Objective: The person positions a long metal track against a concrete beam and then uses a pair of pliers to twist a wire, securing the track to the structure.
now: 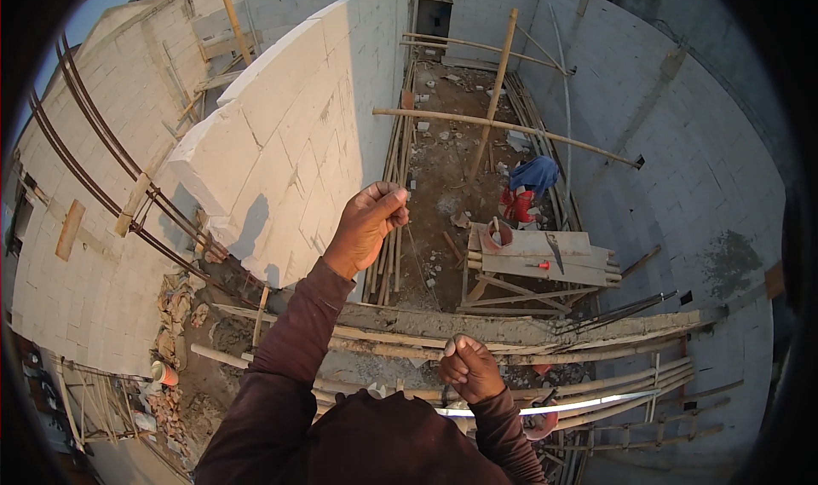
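Blockwork [682, 170] in pale grey climbs the right of the frame, and a sunlit partition wall [294, 135] stands left of centre. Across the lower middle lies a rough concrete beam [511, 321], with bamboo poles [609, 391] below it toward the lower right. Dark reinforcing bars [111, 202] curve down the left side. Right of centre, a timber platform [588, 272] stands near a blue cloth [535, 175] draped over something red. At the centre, the left hand [368, 229] is raised, its fingers folded and thumb pressed against the forefinger. Below, right of centre, the right hand [471, 370] is curled, thumb and forefinger together; whether it grips anything, I cannot tell. On the platform sit a bucket [497, 236] and a handsaw [555, 253]. Smallest, a thin strand [419, 259] trails from the left hand toward the beam.
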`<state>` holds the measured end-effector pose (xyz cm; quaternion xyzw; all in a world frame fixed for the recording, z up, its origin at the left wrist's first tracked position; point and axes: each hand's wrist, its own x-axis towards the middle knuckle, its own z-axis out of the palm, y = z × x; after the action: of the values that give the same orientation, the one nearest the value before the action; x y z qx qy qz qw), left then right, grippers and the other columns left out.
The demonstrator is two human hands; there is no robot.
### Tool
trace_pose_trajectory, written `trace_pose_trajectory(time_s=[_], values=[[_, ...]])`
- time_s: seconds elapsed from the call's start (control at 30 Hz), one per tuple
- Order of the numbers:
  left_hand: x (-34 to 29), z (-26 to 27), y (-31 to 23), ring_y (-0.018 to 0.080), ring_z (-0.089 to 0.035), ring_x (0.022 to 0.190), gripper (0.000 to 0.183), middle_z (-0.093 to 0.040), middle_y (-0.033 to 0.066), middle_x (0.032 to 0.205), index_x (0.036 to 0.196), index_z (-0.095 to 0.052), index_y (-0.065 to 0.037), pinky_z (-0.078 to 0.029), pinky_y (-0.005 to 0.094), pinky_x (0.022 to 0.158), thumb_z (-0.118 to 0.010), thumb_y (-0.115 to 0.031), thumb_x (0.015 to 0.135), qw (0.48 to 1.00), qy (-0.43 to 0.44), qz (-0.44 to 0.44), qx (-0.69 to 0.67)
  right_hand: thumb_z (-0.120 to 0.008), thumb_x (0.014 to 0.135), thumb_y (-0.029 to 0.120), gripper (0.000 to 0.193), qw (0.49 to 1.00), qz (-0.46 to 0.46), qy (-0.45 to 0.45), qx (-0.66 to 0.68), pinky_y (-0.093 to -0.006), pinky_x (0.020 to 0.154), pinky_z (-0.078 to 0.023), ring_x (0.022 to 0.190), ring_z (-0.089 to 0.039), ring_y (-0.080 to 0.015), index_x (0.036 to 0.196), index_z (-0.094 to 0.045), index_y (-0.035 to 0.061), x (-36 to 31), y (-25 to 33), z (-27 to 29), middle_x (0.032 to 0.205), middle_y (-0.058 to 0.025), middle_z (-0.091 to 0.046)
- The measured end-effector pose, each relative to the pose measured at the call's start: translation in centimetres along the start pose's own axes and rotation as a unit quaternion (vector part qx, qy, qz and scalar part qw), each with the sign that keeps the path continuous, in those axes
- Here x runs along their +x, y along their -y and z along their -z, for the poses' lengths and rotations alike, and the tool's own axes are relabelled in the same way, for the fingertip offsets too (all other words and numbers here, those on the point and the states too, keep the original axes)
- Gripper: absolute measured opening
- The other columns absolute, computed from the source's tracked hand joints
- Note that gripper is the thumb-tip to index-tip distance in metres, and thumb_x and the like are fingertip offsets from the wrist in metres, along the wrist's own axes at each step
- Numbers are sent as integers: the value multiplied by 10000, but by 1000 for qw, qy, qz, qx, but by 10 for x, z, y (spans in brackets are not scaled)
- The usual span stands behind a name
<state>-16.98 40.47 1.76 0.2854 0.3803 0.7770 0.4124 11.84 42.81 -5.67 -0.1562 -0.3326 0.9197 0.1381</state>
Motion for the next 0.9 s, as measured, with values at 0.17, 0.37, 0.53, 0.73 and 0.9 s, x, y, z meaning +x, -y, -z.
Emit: trace_pose_trajectory(time_s=[0.17, 0.37, 0.53, 0.73, 0.9], values=[[-13, -10, 12, 83, -553, 725, 153, -572, -13, 797, 911, -568, -104, -466, 260, 717, -664, -223, 914, 999, 11, 11, 45, -494, 1006, 309, 307, 998, 23, -17, -54, -228, 479, -278, 474, -302, -62, 883, -601, 49, 3, 0, -8, 548, 52, -348], [-32, -22, 42, 80, -558, 656, 197, -555, -17, 765, 889, -552, -88, -461, 235, 625, -676, -240, 908, 990, 28, 59, 124, -503, 1006, 292, 311, 989, 59, -50, -129, -236, 485, -282, 492, -314, -58, 858, -607, 39, 7, 0, -4, 565, 48, -378], [-24, -29, 57, 74, -530, 645, 178, -528, -12, 745, 849, -528, -91, -464, 244, 623, -658, -192, 916, 986, 27, 88, 142, -495, 1011, 275, 313, 917, 117, -26, -380, -238, 499, -312, 523, -343, -43, 869, -622, 27, 9, 2, 8, 587, 53, -401], [-16, -21, 41, 78, -473, 695, 152, -489, -23, 785, 913, -497, -109, -421, 259, 678, -584, -222, 965, 989, 69, 29, -125, -514, 1001, 302, 305, 994, -21, 92, 59, -215, 428, -305, 447, -326, -29, 866, -592, 39, 3, -4, 18, 548, 65, -380], [5, -28, 24, 67, -454, 696, 180, -476, -28, 776, 1017, -552, -63, -414, 241, 675, -584, -233, 967, 993, 103, -40, -51, -520, 997, 309, 296, 989, -10, 96, 111, -208, 402, -282, 416, -302, -32, 895, -593, 41, -9, -14, 25, 539, 73, -374]])
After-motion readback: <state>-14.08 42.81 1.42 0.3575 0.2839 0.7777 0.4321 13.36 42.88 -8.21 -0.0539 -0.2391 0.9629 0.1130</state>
